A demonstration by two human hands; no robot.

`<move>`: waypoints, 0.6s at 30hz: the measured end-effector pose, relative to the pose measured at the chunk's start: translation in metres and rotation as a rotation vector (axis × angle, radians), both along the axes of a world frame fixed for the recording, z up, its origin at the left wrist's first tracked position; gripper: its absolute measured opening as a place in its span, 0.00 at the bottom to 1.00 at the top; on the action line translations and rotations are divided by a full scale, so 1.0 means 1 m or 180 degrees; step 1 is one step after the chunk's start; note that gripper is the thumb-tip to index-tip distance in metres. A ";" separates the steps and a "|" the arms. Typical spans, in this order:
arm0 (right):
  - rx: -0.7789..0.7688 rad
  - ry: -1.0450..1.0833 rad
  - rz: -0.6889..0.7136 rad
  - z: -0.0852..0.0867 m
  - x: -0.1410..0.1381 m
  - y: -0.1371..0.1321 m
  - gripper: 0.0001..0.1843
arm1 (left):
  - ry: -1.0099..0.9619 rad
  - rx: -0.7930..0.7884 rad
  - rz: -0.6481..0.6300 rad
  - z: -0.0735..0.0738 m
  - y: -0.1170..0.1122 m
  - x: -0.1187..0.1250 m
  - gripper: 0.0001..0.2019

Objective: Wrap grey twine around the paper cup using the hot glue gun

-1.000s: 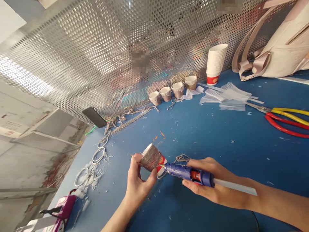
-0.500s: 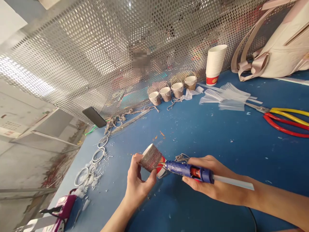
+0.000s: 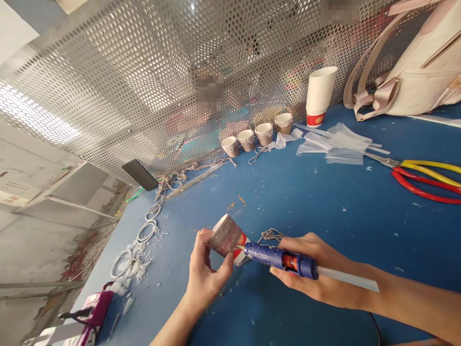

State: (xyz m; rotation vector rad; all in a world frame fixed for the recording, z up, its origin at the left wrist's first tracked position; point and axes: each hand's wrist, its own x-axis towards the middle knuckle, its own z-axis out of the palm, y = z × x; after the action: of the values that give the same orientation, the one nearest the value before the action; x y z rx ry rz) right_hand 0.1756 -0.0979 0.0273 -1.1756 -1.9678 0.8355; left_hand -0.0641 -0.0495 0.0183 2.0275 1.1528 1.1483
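My left hand (image 3: 211, 274) grips a paper cup (image 3: 227, 236) between thumb and fingers. The cup is tilted, its white mouth facing up and left. Grey-brown cord is wound round its upper part, while the red and white lower part shows bare. In my right hand (image 3: 313, 269) is a blue hot glue gun (image 3: 268, 254), with a clear glue stick (image 3: 349, 278) jutting from its back end. The gun's nozzle tip is at the lower edge of the wound cord, at or very near the cup wall. Loose cord (image 3: 272, 234) lies behind the gun.
Several cord-wrapped cups (image 3: 246, 141) line the perforated metal screen (image 3: 151, 81). Farther right are stacked paper cups (image 3: 320, 96), glue sticks (image 3: 336, 144), red-and-yellow-handled scissors (image 3: 425, 175) and a pale bag (image 3: 414, 72). On the left lie a phone (image 3: 140, 174), white rings (image 3: 147, 232) and a purple power strip (image 3: 96, 315).
The glue gun's nozzle has shifted slightly left and down along the cord's edge, its body tilting a little. My left hand and the cup stay almost still.
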 end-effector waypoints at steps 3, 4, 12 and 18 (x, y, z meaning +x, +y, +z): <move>-0.0197 0.0046 0.0056 0.003 0.003 0.002 0.13 | -0.0073 -0.0028 -0.0050 0.001 0.000 0.000 0.10; -0.0227 0.0051 0.0043 0.004 0.004 0.003 0.13 | -0.0098 -0.0032 -0.0061 0.001 0.001 0.000 0.09; 0.0170 0.0036 0.0043 0.000 0.001 -0.001 0.10 | -0.0074 0.0013 -0.0164 0.000 0.000 0.000 0.10; -0.0124 0.0143 0.0072 0.004 0.003 0.003 0.13 | -0.0206 -0.0190 -0.0214 -0.002 0.000 0.000 0.08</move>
State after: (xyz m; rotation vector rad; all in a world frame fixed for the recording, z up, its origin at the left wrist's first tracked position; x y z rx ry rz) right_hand 0.1790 -0.0951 0.0318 -1.1489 -1.9398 0.9078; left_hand -0.0645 -0.0491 0.0168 1.9548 1.0669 1.1248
